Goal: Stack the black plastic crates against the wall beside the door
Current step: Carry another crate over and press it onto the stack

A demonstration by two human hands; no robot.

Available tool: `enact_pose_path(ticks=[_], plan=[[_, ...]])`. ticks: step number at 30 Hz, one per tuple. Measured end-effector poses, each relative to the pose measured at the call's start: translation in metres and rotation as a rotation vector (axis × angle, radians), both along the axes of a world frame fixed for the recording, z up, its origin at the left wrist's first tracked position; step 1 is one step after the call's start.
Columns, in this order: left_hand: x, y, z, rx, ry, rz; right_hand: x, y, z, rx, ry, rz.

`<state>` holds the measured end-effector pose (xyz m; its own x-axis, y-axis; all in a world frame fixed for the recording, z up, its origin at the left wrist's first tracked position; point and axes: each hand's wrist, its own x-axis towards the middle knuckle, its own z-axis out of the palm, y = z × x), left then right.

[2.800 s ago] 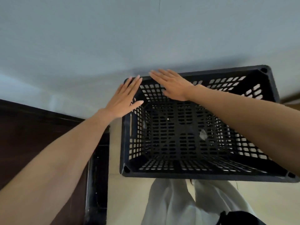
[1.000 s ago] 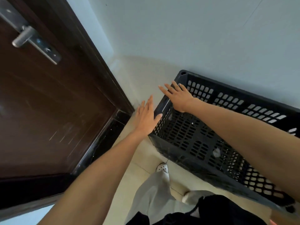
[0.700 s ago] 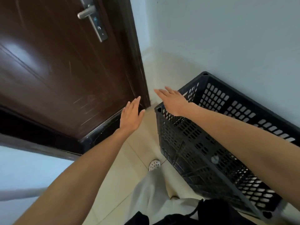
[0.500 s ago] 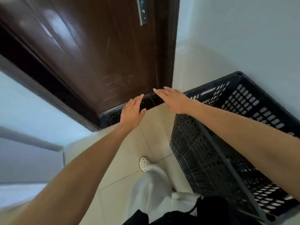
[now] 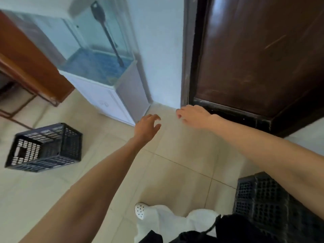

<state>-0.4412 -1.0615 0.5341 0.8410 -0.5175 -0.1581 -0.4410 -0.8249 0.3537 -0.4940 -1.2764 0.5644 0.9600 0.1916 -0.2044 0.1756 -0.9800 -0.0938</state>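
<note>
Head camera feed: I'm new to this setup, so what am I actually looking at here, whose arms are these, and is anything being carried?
There is no machine here. A person wears one wide-angle camera on the head, which looks forward and down, so the two bare arms reaching into the picture are that person's own.

The left hand and the right hand are both open in the air and hold nothing.

Below is a pale tiled floor, with the person's white shoe at the bottom edge. A dark wooden door is at upper right. One black crate lies tipped on the floor at the left. Part of another black crate shows at the lower right, near the door. A glass tank on a white cabinet stands behind.
</note>
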Motion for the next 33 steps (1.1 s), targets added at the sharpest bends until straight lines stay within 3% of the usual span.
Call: enact_pose_path(ticks=[9,16,24,29,33], plan=[[0.037,0.296,-0.004,0.115,0.054,0.4,0.142,0.309,-0.013,0.023,0.1,0.424],[0.05,0.483,-0.01,0.228,0.106,0.629,0.2,0.528,-0.02,0.003,0.099,0.707],[0.112,0.608,-0.037,0.258,0.147,0.739,0.285,0.662,-0.047,-0.068,0.207,0.813],[0.206,0.685,-0.053,0.31,0.209,0.76,0.386,0.726,-0.067,-0.122,0.292,0.784],[0.294,0.742,-0.056,0.211,0.265,0.845,0.475,0.78,-0.069,-0.116,0.313,0.753]])
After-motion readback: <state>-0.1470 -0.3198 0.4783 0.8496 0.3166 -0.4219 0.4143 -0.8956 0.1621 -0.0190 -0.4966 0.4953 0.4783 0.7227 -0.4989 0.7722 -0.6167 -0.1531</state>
